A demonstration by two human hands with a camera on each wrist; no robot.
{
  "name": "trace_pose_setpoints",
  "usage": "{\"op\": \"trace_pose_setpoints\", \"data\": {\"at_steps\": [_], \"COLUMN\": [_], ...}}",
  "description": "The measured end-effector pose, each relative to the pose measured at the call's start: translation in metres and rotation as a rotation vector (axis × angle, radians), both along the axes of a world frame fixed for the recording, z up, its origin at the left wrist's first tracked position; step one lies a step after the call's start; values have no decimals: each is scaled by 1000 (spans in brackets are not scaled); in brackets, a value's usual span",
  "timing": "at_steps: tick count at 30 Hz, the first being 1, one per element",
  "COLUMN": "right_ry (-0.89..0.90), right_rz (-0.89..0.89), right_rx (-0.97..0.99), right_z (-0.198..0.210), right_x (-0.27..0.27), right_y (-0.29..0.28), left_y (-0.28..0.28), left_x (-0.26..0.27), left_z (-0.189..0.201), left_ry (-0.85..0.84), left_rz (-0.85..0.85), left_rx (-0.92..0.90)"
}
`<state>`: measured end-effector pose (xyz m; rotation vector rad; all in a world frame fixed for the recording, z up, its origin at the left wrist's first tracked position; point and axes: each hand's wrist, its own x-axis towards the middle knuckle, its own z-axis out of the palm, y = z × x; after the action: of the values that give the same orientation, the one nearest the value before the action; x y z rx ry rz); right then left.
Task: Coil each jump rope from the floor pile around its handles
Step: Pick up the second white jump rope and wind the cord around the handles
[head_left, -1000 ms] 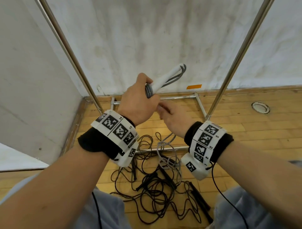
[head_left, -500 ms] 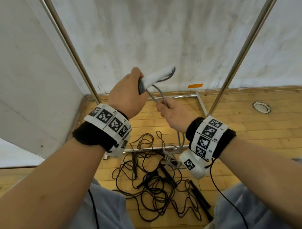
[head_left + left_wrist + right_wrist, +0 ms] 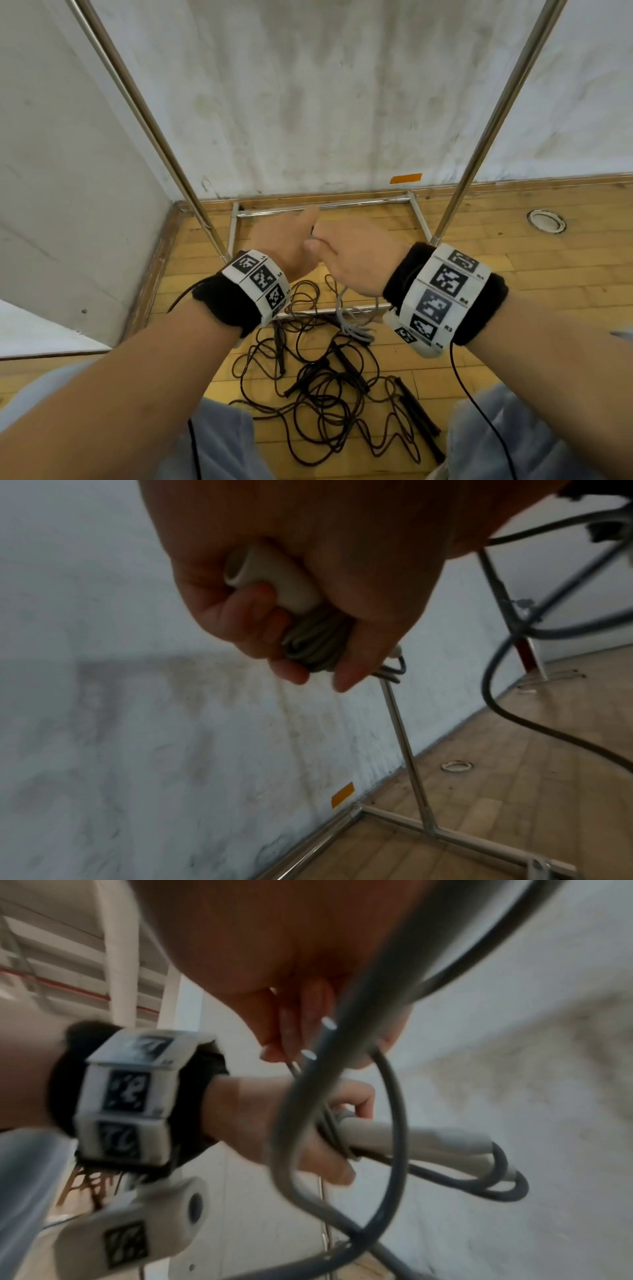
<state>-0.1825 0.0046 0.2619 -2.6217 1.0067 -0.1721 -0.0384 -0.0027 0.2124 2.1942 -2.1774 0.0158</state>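
The left hand (image 3: 286,240) is raised above the wooden plank floor (image 3: 513,274), near the corner where the stained white walls meet. In the left wrist view its fingers (image 3: 246,615) are curled tight around the pair of white plastic jump-rope handles (image 3: 274,580), with turns of grey rope (image 3: 315,642) bunched against the handles under the thumb. The right wrist view shows the handles sticking out of that fist, grey loops hanging off their far ends.

Touching it on the right, the right hand (image 3: 356,257) has its fingers bent, fingertips (image 3: 287,1031) pinching the grey cord, which sweeps in a blurred loop past the lens. From under this hand the loose grey strand drops to a small grey heap (image 3: 356,325) on the floor beside the front bar of the chrome tube frame (image 3: 472,164).

Nearer the person, between the knees in pale grey trousers, lies a tangled pile of black jump ropes with black handles (image 3: 325,394).
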Motion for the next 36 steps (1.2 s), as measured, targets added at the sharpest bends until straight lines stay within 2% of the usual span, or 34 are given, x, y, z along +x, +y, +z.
{"op": "trace_pose_setpoints", "data": {"at_steps": [5, 11, 13, 20, 22, 25, 28, 29, 32, 36], "right_ry": [-169, -237, -276, -391, -407, -421, -735, -792, -747, -751], "right_rz": [-107, -279, -306, -290, -292, -331, -308, -285, -283, -328], "right_rx": [-55, -60, 0, 442, 524, 541, 871, 913, 887, 730], "right_z": [12, 8, 7, 0, -2, -5, -10, -13, -19, -20], "right_x": [-20, -36, -38, -47, -47, -37, -22, -18, -5, 4], "right_y": [-25, -49, -55, -71, -72, -68, -53, -49, -38, -28], "left_y": [6, 11, 13, 25, 29, 29, 26, 25, 20, 13], "left_x": [-16, -21, -21, -17, -19, -23, -24, -24, -21, -14], "left_z": [-1, 5, 9, 34, 41, 47, 50, 50, 49, 50], "left_ry": [56, 109, 124, 324, 461, 693, 812, 841, 900, 1003], "left_rz": [-106, -141, -165, -281, -245, -172, -126, -92, 8, 41], "left_rx": [-103, -124, -165, -249, -240, -265, -324, -332, -354, -338]}}
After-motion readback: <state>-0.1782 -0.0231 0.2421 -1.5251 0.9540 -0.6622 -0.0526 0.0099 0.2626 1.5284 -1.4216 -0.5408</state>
